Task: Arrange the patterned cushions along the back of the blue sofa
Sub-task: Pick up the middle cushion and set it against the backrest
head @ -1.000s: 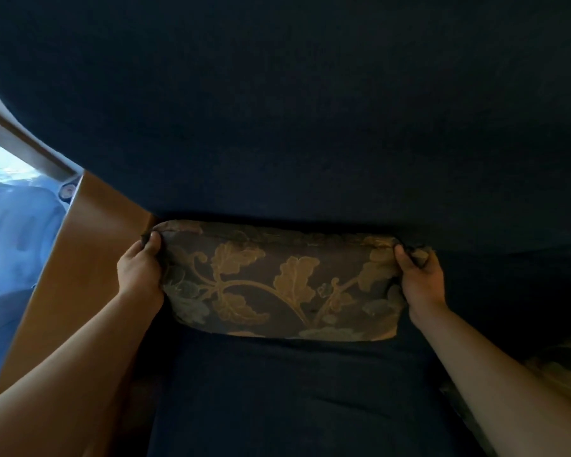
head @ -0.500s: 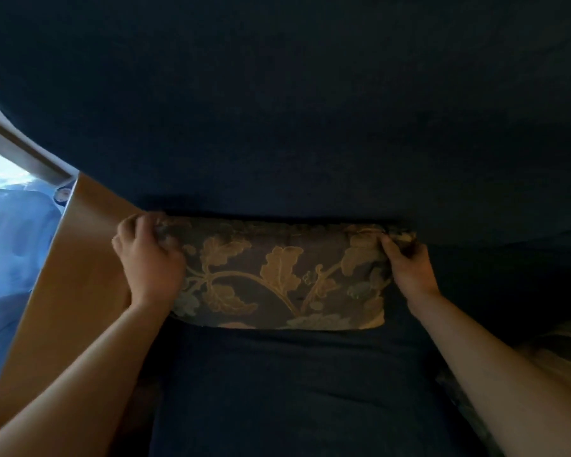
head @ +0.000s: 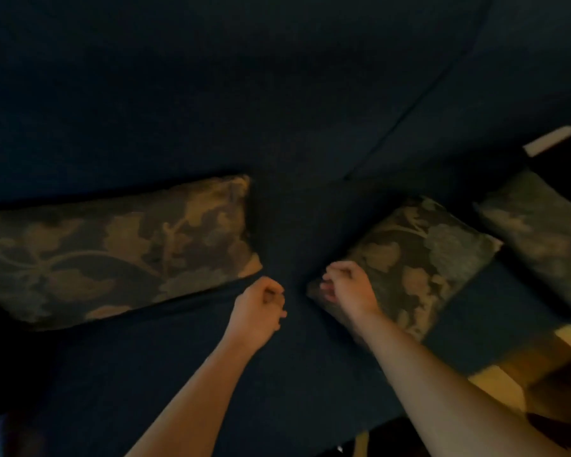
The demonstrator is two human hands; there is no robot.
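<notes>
A patterned cushion (head: pixel 119 245) with gold leaves leans against the back of the blue sofa (head: pixel 277 94) at the left. A second patterned cushion (head: pixel 419 258) lies flat on the seat right of centre, turned at an angle. A third cushion (head: pixel 541 235) sits at the far right. My left hand (head: pixel 261 311) hovers over the bare seat between the first two cushions, fingers curled, holding nothing. My right hand (head: pixel 346 288) is over the near left corner of the second cushion, fingers curled. I see no cloth clasped in it; the hand is blurred.
The seam between two back cushions of the sofa (head: pixel 409 110) runs diagonally at upper right. A yellow and brown chequered floor or rug (head: pixel 541 374) shows past the seat's front edge at lower right. A pale strip (head: pixel 548 143) lies at the far right edge.
Both hands have let go of the first cushion, which stays against the sofa back. My view and both hands have swung right, bringing two more cushions into sight.
</notes>
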